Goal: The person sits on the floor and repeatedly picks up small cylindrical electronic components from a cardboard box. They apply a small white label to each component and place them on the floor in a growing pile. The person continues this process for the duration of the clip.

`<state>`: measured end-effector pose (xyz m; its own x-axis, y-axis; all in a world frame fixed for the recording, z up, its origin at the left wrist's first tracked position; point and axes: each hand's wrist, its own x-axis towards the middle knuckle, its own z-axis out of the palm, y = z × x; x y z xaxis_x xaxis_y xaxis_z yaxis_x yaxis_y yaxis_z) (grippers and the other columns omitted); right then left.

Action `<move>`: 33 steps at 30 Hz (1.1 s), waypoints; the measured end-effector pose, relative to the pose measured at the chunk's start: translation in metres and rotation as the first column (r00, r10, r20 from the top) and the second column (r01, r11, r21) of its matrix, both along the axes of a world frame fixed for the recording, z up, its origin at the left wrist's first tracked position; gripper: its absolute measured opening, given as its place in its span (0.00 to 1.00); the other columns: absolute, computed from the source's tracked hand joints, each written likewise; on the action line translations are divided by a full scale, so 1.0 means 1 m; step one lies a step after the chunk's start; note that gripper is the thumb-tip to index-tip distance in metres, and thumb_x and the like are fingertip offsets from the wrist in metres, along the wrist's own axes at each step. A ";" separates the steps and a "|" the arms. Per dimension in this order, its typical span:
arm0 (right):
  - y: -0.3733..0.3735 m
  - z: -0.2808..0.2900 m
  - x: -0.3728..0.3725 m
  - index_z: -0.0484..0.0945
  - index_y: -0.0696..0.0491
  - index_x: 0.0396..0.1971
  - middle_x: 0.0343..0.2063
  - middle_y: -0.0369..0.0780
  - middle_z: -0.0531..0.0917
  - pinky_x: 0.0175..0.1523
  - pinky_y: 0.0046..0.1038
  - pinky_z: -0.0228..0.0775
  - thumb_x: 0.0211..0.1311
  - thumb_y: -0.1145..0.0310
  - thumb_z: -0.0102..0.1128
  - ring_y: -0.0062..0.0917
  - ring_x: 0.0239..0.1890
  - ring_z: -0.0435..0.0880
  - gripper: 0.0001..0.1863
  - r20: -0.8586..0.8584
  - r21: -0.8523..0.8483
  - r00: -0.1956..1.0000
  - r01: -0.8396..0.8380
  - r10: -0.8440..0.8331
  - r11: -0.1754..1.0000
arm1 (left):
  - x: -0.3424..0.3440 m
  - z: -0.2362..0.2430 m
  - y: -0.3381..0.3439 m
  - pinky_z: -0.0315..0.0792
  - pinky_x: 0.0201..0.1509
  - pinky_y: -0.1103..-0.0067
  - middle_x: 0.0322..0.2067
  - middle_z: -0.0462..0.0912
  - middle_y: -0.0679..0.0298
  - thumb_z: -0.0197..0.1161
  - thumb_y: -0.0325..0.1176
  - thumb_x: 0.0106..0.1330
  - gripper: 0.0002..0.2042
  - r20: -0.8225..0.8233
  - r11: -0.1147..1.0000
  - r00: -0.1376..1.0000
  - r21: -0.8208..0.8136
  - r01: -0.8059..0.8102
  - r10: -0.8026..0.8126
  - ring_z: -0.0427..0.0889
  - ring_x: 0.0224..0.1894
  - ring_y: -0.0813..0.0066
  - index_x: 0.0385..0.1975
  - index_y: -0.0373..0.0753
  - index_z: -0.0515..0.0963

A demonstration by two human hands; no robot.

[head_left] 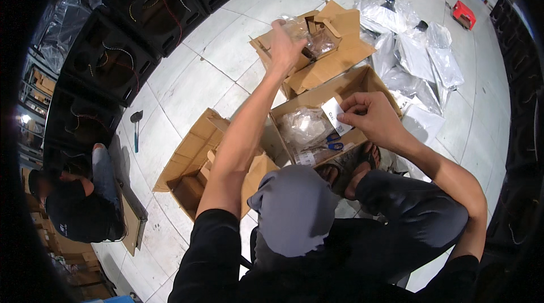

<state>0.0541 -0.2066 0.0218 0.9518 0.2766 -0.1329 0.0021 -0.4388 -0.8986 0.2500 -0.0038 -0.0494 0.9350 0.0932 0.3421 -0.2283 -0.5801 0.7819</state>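
Observation:
At the far carton (340, 70), my left hand (285, 48) has its fingers curled on a clear plastic bag (293, 26); part of the grip is hidden. More clear wrapping and something dark lie inside that carton. Between thumb and fingers, my right hand (371, 115) pinches a small white printed card (336, 115). The card is tilted above the middle open carton (371, 81). In this carton are crumpled clear plastic bags (306, 127) and blue-handled scissors (335, 146), partly covered by plastic.
Another open carton (184, 155) stands at the left. White plastic-wrapped packages (416, 56) are heaped at the far right, with a red object (463, 15) beyond. A blue-handled mallet (136, 127) lies on the tiles. Black speaker cabinets (107, 59) line the left; a person (79, 206) sits beside them.

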 end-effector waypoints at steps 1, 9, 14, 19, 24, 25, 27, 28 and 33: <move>-0.004 -0.002 -0.002 0.80 0.63 0.34 0.26 0.38 0.84 0.38 0.20 0.71 0.55 0.71 0.66 0.15 0.30 0.80 0.11 -0.022 0.006 1.000 0.021 -0.020 1.000 | 0.007 -0.004 -0.011 0.72 0.53 0.65 0.46 0.76 0.39 0.72 0.32 0.49 0.35 -0.060 1.000 0.998 0.017 -0.020 0.021 0.78 0.48 0.49 0.54 0.25 0.59; -0.024 0.000 -0.001 0.81 0.65 0.34 0.26 0.42 0.84 0.37 0.23 0.73 0.55 0.71 0.65 0.19 0.31 0.82 0.12 0.049 0.071 0.997 0.062 -0.066 0.996 | -0.064 0.012 -0.016 0.74 0.47 0.77 0.36 0.83 0.55 0.69 0.33 0.56 0.19 -0.157 0.970 0.977 -0.219 0.110 -0.147 0.81 0.41 0.69 0.43 0.26 0.77; -0.024 -0.016 0.008 0.80 0.65 0.34 0.26 0.41 0.84 0.37 0.22 0.72 0.55 0.72 0.66 0.19 0.31 0.81 0.11 0.104 0.016 0.994 0.024 -0.026 1.000 | -0.225 0.125 0.016 0.77 0.39 0.77 0.33 0.83 0.55 0.61 0.33 0.64 0.12 0.344 0.519 0.774 -0.591 0.618 -0.531 0.82 0.34 0.71 0.40 0.30 0.80; -0.034 -0.017 0.001 0.80 0.63 0.36 0.26 0.38 0.83 0.37 0.20 0.71 0.56 0.72 0.64 0.16 0.30 0.80 0.11 0.029 0.041 0.998 0.060 -0.061 0.997 | -0.295 0.158 0.002 0.76 0.38 0.76 0.32 0.83 0.54 0.61 0.33 0.63 0.12 0.683 -0.144 0.282 -0.496 0.856 -0.673 0.82 0.34 0.70 0.39 0.30 0.80; -0.017 -0.006 -0.003 0.79 0.63 0.36 0.27 0.38 0.84 0.37 0.19 0.69 0.58 0.73 0.62 0.15 0.29 0.79 0.09 0.026 -0.049 0.997 0.074 -0.072 0.996 | -0.318 0.150 0.004 0.76 0.38 0.75 0.32 0.83 0.54 0.62 0.33 0.62 0.11 0.760 -0.288 0.220 -0.472 0.833 -0.611 0.81 0.33 0.68 0.37 0.31 0.79; -0.018 -0.009 0.000 0.79 0.63 0.36 0.27 0.38 0.84 0.37 0.19 0.69 0.58 0.73 0.62 0.15 0.29 0.79 0.09 0.016 -0.033 0.998 0.065 -0.065 0.997 | -0.317 0.147 0.001 0.75 0.38 0.75 0.32 0.83 0.54 0.62 0.33 0.62 0.11 0.757 -0.288 0.228 -0.482 0.827 -0.613 0.81 0.33 0.68 0.37 0.31 0.79; -0.017 -0.016 0.003 0.79 0.63 0.35 0.27 0.38 0.84 0.38 0.19 0.70 0.58 0.73 0.61 0.16 0.30 0.80 0.09 0.011 0.020 0.999 0.031 -0.031 0.999 | -0.317 0.142 -0.002 0.75 0.38 0.75 0.31 0.83 0.54 0.62 0.33 0.61 0.11 0.740 -0.277 0.250 -0.509 0.815 -0.624 0.81 0.33 0.67 0.36 0.31 0.79; -0.014 -0.021 0.004 0.79 0.63 0.35 0.27 0.38 0.84 0.38 0.19 0.70 0.58 0.72 0.61 0.16 0.30 0.80 0.09 0.000 0.045 1.000 0.025 -0.025 0.999 | -0.316 0.140 -0.002 0.75 0.38 0.74 0.31 0.83 0.54 0.62 0.33 0.61 0.11 0.728 -0.264 0.263 -0.523 0.810 -0.633 0.81 0.33 0.67 0.36 0.31 0.79; -0.023 0.001 -0.006 0.79 0.63 0.36 0.28 0.39 0.84 0.39 0.20 0.70 0.58 0.72 0.61 0.17 0.30 0.80 0.10 0.003 -0.082 0.997 0.076 -0.076 0.994 | -0.314 0.137 -0.008 0.75 0.38 0.73 0.31 0.82 0.53 0.63 0.32 0.60 0.10 0.756 -0.329 0.223 -0.503 0.799 -0.615 0.81 0.33 0.66 0.34 0.31 0.79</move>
